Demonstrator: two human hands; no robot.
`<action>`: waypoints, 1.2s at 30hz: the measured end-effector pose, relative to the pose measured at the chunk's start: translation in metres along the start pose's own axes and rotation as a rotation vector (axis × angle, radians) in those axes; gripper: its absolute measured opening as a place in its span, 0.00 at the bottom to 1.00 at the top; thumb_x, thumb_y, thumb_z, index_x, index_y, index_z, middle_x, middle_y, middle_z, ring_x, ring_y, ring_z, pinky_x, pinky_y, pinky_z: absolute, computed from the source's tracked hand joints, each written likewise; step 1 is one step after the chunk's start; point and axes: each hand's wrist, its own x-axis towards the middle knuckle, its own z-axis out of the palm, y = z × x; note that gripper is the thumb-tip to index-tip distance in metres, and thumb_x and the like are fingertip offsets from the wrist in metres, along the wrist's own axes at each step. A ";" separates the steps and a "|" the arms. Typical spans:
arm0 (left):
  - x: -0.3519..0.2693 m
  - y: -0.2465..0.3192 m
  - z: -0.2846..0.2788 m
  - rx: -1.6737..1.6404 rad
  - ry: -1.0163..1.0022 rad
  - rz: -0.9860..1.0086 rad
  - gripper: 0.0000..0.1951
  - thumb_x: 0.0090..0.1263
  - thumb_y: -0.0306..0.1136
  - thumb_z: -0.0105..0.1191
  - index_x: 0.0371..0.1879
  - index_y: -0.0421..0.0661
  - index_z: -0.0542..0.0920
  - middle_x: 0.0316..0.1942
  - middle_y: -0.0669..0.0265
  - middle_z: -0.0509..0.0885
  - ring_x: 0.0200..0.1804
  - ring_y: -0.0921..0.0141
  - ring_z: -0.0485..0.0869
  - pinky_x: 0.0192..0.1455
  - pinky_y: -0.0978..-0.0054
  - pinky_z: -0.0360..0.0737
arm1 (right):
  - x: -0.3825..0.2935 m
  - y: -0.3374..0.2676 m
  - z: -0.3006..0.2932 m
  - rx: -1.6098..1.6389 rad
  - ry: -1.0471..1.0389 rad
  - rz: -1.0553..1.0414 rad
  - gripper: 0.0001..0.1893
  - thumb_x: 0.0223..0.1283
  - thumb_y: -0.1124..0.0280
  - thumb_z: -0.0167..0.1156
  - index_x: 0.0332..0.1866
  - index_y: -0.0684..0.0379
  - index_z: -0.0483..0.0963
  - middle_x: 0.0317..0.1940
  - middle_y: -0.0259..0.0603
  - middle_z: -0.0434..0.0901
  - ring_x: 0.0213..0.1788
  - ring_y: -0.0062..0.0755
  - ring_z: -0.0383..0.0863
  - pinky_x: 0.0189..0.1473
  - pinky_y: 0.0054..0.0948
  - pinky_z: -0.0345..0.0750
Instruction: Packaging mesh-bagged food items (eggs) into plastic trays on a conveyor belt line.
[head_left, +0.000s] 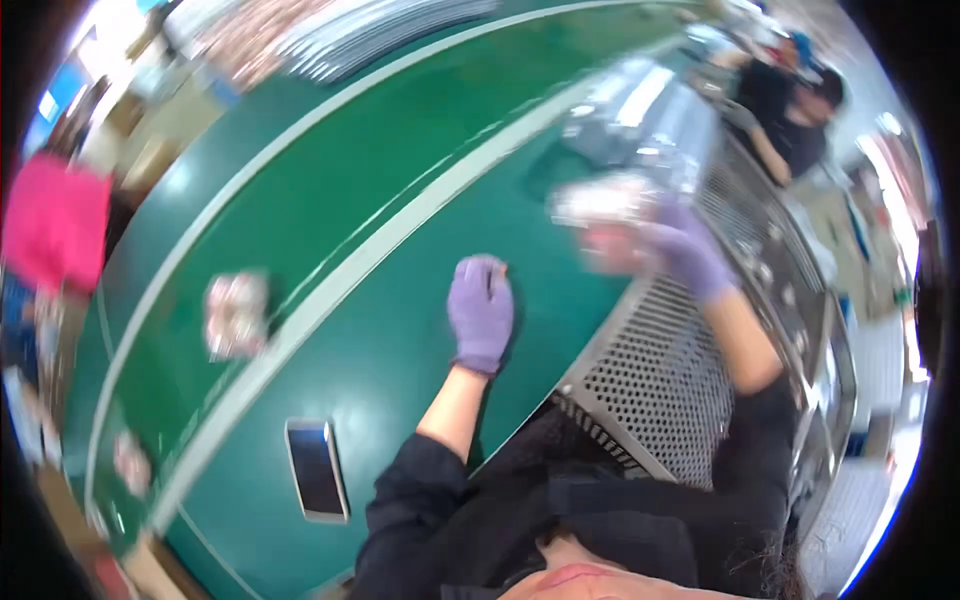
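Observation:
My right hand (686, 244), in a purple glove and blurred, grips a shiny film-wrapped package (611, 225) with pinkish contents. It is at the right side of the green work surface (405, 360), beside a perforated metal bin (660, 375). My left hand (481, 315), also gloved in purple, rests over the middle of the surface with its fingers curled inward. A tiny orange spot shows at its fingertips; whether something is held there is hidden. Just beyond my right hand lies a pile of clear plastic bags (645, 112), blurred.
A smartphone (318, 471) lies at the left. Past a pale rail (360, 270), a green conveyor belt (337, 187) carries wrapped packages (236, 315). Co-workers (795, 112) are at the far right; someone in pink (56, 221) is at the left. Stacked plastic sheets (382, 34) lie across the belt.

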 end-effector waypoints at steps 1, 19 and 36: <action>-0.003 0.007 0.009 0.101 -0.154 0.104 0.02 0.55 0.25 0.53 0.26 0.46 0.75 0.30 0.61 0.76 0.34 0.60 0.76 0.39 0.67 0.74 | 0.038 -0.006 0.021 -0.407 -0.286 -0.125 0.17 0.52 0.55 0.54 0.35 0.59 0.77 0.25 0.35 0.79 0.28 0.26 0.78 0.31 0.26 0.76; -0.009 0.028 0.022 0.124 -0.395 0.363 0.05 0.53 0.27 0.54 0.29 0.46 0.77 0.36 0.60 0.79 0.43 0.58 0.76 0.49 0.62 0.72 | 0.183 0.057 0.056 -1.741 0.310 -1.010 0.20 0.40 0.65 0.55 0.44 0.57 0.73 0.48 0.45 0.72 0.52 0.44 0.69 0.55 0.40 0.66; -0.011 0.019 0.022 0.135 -0.274 0.322 0.03 0.51 0.28 0.51 0.24 0.48 0.79 0.31 0.63 0.79 0.38 0.62 0.78 0.45 0.65 0.74 | 0.067 -0.025 -0.089 -1.837 0.488 -0.044 0.21 0.45 0.56 0.55 0.42 0.58 0.77 0.41 0.48 0.78 0.45 0.47 0.76 0.49 0.40 0.72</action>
